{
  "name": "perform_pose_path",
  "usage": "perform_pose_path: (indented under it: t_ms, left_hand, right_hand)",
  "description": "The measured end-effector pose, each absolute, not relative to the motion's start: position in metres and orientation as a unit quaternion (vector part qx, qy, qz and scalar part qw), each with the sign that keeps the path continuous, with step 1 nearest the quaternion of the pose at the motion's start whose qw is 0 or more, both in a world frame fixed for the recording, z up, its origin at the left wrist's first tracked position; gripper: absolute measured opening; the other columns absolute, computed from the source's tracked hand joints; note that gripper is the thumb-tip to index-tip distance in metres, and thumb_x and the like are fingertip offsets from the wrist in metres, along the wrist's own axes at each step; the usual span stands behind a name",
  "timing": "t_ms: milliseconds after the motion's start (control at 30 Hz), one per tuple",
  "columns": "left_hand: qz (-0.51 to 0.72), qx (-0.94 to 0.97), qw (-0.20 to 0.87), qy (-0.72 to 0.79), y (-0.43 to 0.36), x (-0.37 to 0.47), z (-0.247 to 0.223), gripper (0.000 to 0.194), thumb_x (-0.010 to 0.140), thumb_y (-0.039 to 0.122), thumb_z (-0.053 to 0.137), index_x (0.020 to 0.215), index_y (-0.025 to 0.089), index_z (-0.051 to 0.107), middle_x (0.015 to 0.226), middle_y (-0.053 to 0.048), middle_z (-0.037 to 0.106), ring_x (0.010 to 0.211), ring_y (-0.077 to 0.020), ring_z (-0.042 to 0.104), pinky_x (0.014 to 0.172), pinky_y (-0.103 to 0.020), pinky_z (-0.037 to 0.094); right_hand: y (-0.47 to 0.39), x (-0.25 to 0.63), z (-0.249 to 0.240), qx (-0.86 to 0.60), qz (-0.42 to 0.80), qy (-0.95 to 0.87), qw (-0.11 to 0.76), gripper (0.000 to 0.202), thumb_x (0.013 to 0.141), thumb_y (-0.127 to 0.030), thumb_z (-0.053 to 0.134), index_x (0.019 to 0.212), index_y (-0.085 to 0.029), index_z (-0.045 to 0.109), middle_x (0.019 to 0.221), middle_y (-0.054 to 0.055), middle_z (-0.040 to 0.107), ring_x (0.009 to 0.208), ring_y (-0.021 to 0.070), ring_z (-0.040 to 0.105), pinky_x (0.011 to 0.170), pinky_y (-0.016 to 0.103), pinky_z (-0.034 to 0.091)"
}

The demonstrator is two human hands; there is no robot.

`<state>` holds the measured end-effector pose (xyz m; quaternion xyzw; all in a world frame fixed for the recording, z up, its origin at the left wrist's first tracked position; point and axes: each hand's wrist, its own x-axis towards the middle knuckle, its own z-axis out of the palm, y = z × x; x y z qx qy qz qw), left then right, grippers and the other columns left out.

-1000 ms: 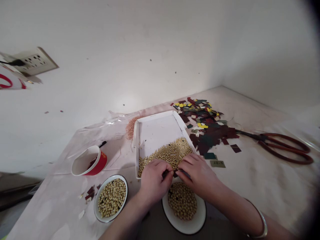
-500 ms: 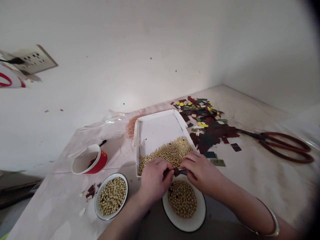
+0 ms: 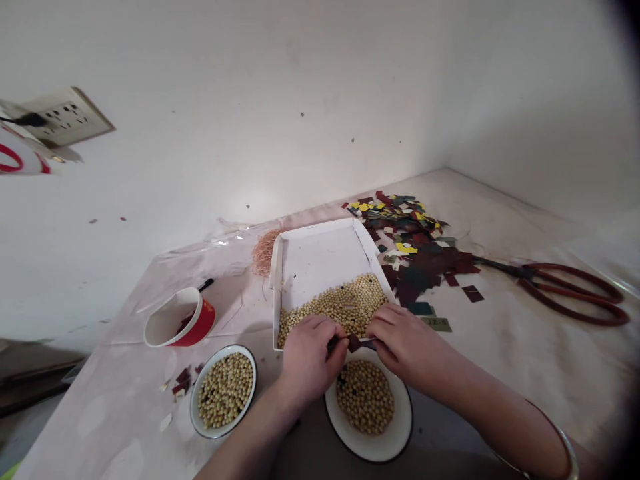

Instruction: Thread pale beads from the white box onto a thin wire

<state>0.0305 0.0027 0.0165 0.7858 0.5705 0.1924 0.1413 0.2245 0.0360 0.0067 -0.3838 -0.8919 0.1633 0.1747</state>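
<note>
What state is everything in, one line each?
Left hand, pinching a dark red piece
Right hand, fingers curled, grip unclear
Tray, open, pale grains across its near end
Left bowl, open, well filled with grains
Right bowl, open, partly filled
Red cup, uncovered, dark red scraps inside
Scissors, lying flat, unheld
Wall outlet, black plug inserted

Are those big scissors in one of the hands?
No, the scissors lie on the table off to the right, apart from both the left hand and the right hand.
</note>
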Motion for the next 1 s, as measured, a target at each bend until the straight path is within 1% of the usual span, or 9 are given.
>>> perform_pose_path:
  t_ms: [167,233,333,400,500,700,1000]
  left_hand:
    - [0.193,0.785,0.140,0.571,0.002,0.031,0.016,0.004,0.080,0.018,0.057,0.076,0.021,0.057,0.078,0.001,0.063,0.078,-0.0157,0.054,0.069,-0.028,0.037]
    - [0.189,0.784,0.139,0.575,0.002,0.031,0.015,0.004,0.079,0.019,0.057,0.077,0.021,0.056,0.078,0.001,0.063,0.078,-0.0157,0.054,0.069,-0.028,0.037]
    - [0.185,0.783,0.134,0.578,0.002,0.031,0.015,0.004,0.079,0.019,0.058,0.076,0.021,0.056,0.076,0.001,0.062,0.077,-0.0156,0.054,0.068,-0.027,0.037]
    - [0.186,0.785,0.133,0.576,0.002,0.032,0.015,0.003,0.079,0.019,0.058,0.076,0.021,0.056,0.076,0.001,0.061,0.077,-0.0155,0.054,0.069,-0.027,0.037]
    - [0.190,0.789,0.128,0.569,0.002,0.032,0.014,0.004,0.078,0.018,0.058,0.076,0.021,0.056,0.075,0.001,0.061,0.076,-0.0152,0.054,0.068,-0.027,0.036]
    - [0.186,0.793,0.124,0.567,0.003,0.031,0.013,0.005,0.078,0.018,0.058,0.076,0.021,0.055,0.074,0.001,0.061,0.075,-0.0155,0.054,0.067,-0.028,0.036]
    - [0.192,0.792,0.123,0.566,0.003,0.032,0.013,0.006,0.077,0.017,0.058,0.074,0.021,0.054,0.075,0.001,0.062,0.076,-0.0155,0.053,0.068,-0.028,0.036]
  right_hand:
    - [0.038,0.226,0.004,-0.372,0.175,-0.890,0.195,0.014,0.078,-0.005,0.052,0.076,-0.017,0.057,0.080,0.004,0.054,0.079,0.0171,0.048,0.069,0.029,0.038]
    - [0.039,0.227,0.005,-0.367,0.190,-0.887,0.207,0.013,0.079,-0.006,0.052,0.075,-0.018,0.056,0.079,0.003,0.054,0.078,0.0165,0.048,0.068,0.028,0.038]
    - [0.037,0.226,0.009,-0.363,0.225,-0.873,0.234,0.013,0.082,-0.008,0.050,0.077,-0.019,0.055,0.079,0.002,0.054,0.079,0.0160,0.049,0.069,0.028,0.038]
    - [0.035,0.223,0.010,-0.365,0.246,-0.861,0.256,0.013,0.081,-0.007,0.051,0.081,-0.019,0.054,0.081,0.002,0.055,0.080,0.0160,0.049,0.070,0.028,0.038]
    - [0.029,0.215,0.009,-0.353,0.256,-0.856,0.277,0.012,0.081,-0.008,0.052,0.079,-0.019,0.053,0.080,0.001,0.055,0.080,0.0156,0.049,0.069,0.028,0.038]
    - [0.027,0.205,-0.001,-0.321,0.195,-0.878,0.295,0.015,0.084,-0.014,0.052,0.070,-0.018,0.054,0.082,0.003,0.054,0.083,0.0180,0.047,0.073,0.032,0.038]
    - [0.029,0.205,-0.005,-0.317,0.160,-0.883,0.307,0.018,0.086,-0.017,0.050,0.070,-0.018,0.057,0.081,0.005,0.054,0.083,0.0188,0.046,0.073,0.034,0.039]
